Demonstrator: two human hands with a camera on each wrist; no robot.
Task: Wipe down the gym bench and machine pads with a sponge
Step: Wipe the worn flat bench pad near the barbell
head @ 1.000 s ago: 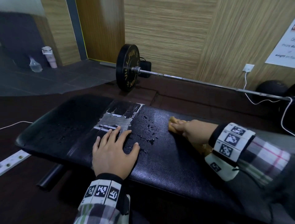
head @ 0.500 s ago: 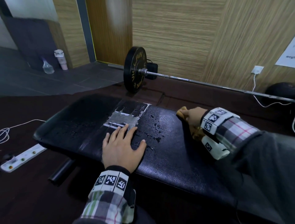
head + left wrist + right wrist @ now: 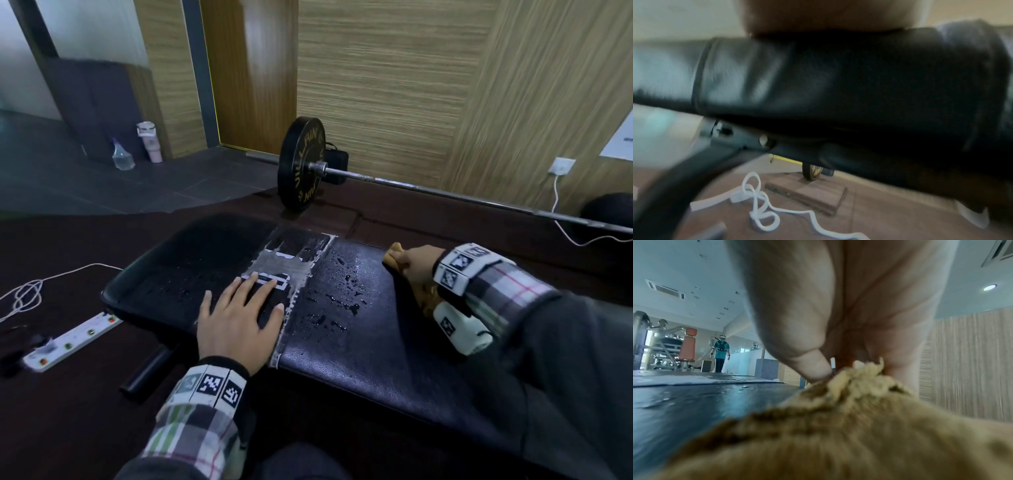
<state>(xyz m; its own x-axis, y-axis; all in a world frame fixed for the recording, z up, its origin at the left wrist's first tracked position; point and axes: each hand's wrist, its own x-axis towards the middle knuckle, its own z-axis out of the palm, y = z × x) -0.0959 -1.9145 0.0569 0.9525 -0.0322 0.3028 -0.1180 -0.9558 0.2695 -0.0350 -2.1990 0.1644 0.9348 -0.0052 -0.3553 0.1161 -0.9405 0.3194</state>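
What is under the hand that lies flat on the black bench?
The left hand rests flat on the bench pad, half on a worn grey patch where the cover has peeled. Water drops lie beside it. What is right beneath the palm is covered.

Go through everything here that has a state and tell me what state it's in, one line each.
bench pad: wet with droplets, worn taped patch near the middle
sponge: gripped, pressed on the pad's far edge
right hand: curled round the sponge
left hand: flat, fingers spread on the pad
barbell: lying on the floor, plate loaded
wall socket: white cable plugged in
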